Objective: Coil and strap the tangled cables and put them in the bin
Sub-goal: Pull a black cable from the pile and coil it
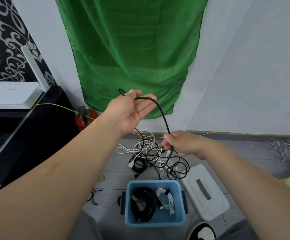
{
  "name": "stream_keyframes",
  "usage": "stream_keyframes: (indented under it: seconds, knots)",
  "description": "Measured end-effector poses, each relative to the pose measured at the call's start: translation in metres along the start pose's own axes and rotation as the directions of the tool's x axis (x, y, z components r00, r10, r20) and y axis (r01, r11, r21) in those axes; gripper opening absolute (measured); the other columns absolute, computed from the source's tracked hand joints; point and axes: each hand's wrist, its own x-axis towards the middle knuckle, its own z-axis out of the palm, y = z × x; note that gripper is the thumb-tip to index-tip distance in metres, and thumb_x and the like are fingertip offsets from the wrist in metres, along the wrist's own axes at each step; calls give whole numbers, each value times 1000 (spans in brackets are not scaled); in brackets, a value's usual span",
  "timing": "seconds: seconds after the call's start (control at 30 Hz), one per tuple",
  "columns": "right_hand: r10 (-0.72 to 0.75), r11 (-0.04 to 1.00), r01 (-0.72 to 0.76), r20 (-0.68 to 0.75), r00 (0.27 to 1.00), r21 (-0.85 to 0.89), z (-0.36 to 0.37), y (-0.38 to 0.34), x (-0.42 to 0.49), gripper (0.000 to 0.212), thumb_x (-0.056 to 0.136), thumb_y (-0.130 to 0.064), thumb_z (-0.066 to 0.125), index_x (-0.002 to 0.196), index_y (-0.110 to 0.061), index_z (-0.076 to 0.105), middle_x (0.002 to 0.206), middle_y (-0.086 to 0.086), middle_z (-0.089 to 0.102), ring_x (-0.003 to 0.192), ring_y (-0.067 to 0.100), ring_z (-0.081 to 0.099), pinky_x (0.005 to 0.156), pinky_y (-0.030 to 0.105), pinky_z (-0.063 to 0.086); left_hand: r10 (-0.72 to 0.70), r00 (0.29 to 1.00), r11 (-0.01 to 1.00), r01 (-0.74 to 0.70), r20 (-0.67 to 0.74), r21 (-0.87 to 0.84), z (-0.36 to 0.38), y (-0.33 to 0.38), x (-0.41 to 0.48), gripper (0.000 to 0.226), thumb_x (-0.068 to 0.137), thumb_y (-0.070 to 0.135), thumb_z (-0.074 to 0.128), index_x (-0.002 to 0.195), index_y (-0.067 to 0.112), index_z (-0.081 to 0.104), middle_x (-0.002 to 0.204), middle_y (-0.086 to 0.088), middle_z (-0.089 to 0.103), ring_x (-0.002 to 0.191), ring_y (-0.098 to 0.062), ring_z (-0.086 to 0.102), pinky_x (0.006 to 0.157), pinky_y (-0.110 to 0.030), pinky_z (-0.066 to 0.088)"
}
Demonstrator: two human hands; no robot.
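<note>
R hand (180,144) pinches the thick black braided cable (163,116), fingers curled round it. The cable arcs up-left to L hand (132,110): palm up, fingers nearly straight, thumb pinning it. Just under R grip: tangle of thin black & white cables (151,156) on floor. Further below, rectangular blue plastic bin (154,223) w/ coiled black cable (144,203) & coiled white cable (165,198) inside; white plastic lid (205,193) beside it.
</note>
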Motion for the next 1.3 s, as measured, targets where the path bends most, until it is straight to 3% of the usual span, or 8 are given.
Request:
stream_keyframes:
  seconds: [0.17, 0.3, 0.4, 0.63, 0.77, 0.97, 1.17, 1.3]
  knots:
    - [-91, 909, 296, -555, 827, 293, -14, -24, -2, 39, 108, -43, 34, 93, -17, 59, 72, 7, 71, 82, 32, 71, 83, 52, 59, 60, 998, 998, -60, 21, -18, -23, 11, 14, 15, 108, 19, 48, 117, 8, 53, 116, -22, 73, 102, -30, 75, 89, -42, 61]
    - [-140, 661, 530, -607, 782, 531, -18, -53, -18, 38, 110, -43, 33, 96, -18, 57, 60, 3, 53, 64, 25, 61, 64, 43, 55, 26, 988, 933, -79, 151, 352, -21, -3, 7, 46, 90, -11, 58, 131, 7, 52, 132, -15, 65, 117, -26, 67, 99, -41, 56]
    - [-135, 477, 520, -526, 840, 709, -20, -63, -26, 39, 110, -46, 29, 103, -17, 53, 63, 3, 52, 64, 23, 62, 66, 42, 55, -81, 934, 480, -269, 348, 835, -18, -34, -5, 59, 76, 0, 69, 132, 18, 61, 130, 0, 68, 119, -13, 65, 102, -34, 53]
    - [-40, 174, 442, -442, 896, 880, -33, -55, -31, 43, 108, -54, 31, 113, -19, 56, 68, 4, 60, 70, 25, 67, 72, 43, 60, -168, 958, -281, -274, 234, 920, -34, -57, -3, 37, 102, 39, 50, 90, 5, 61, 78, -5, 65, 80, -30, 65, 71, -29, 50]
    - [-32, 110, 349, -348, 937, 931, -38, -46, -28, 55, 104, -57, 37, 138, -15, 48, 117, 22, 70, 109, 37, 70, 93, 52, 59, -183, 983, 43, 12, -4, 999, -32, -46, -9, 61, 108, 48, 35, 105, -8, 58, 78, -26, 74, 68, -37, 76, 68, -43, 64]
    - [-146, 803, 88, 52, 988, 589, -2, -37, -21, 64, 99, -65, 42, 136, -16, 60, 125, 12, 71, 119, 24, 66, 102, 41, 47, 22, 1000, 732, -23, 10, 681, -2, -17, -15, 40, 107, 40, 47, 106, 1, 56, 70, -19, 74, 62, -30, 75, 52, -36, 61]
    - [-231, 753, 130, 75, 970, 646, -1, -34, -24, 56, 106, -53, 36, 109, -4, 62, 65, 10, 52, 56, 27, 55, 74, 49, 52, 61, 993, 952, -27, -105, 306, -8, 7, -8, 33, 108, 37, 46, 106, 5, 54, 68, -17, 74, 58, -19, 74, 46, -24, 55]
    - [-189, 712, 150, -19, 982, 685, -7, -28, -23, 37, 108, -38, 44, 101, -6, 61, 57, -1, 30, 43, 11, 24, 46, 25, 19, 59, 987, 957, -12, -152, 288, -20, 20, -4, 38, 107, 39, 49, 109, 1, 53, 74, -19, 75, 62, -21, 76, 48, -26, 57]
